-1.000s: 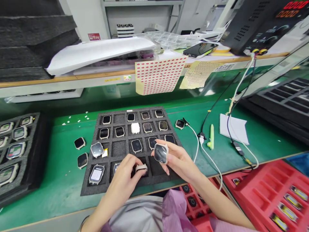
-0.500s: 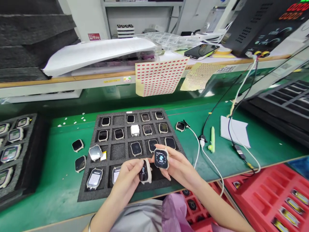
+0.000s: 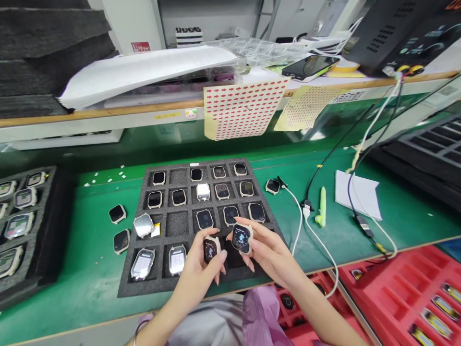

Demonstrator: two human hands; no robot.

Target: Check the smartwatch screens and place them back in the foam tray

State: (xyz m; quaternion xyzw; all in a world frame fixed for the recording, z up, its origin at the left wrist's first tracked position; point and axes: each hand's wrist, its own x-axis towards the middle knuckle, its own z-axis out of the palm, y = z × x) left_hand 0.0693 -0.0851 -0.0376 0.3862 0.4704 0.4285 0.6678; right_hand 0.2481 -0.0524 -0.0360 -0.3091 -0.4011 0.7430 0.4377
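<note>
My left hand (image 3: 199, 263) is closed around a smartwatch body (image 3: 211, 250) with a pale case, its screen lit and facing me. My right hand (image 3: 268, 247) grips a second strapless smartwatch (image 3: 241, 238) by its edges, and that screen shows a lit dial. Both watches hang just above the front of a dark foam tray (image 3: 176, 224). More watch bodies sit in its pockets, among them one with a bright white screen (image 3: 177, 260) near my left hand. A silvery watch part (image 3: 143, 225) with a small yellow-edged piece (image 3: 155, 230) rests at the tray's left side.
Two watches (image 3: 117, 214) lie left of the tray; another watch (image 3: 272, 186) lies right, by a charging cable (image 3: 296, 202). A green pen-like tool (image 3: 322, 206) and white paper (image 3: 356, 194) are farther right. Red trays (image 3: 399, 288) stand below the bench edge; a second foam tray (image 3: 46, 230) is left.
My left hand has turned its watch from a side-on tilt to screen toward me, with the thumb shifted to the case's right side. My right hand holds its watch nearly as before. The view shifted slightly.
</note>
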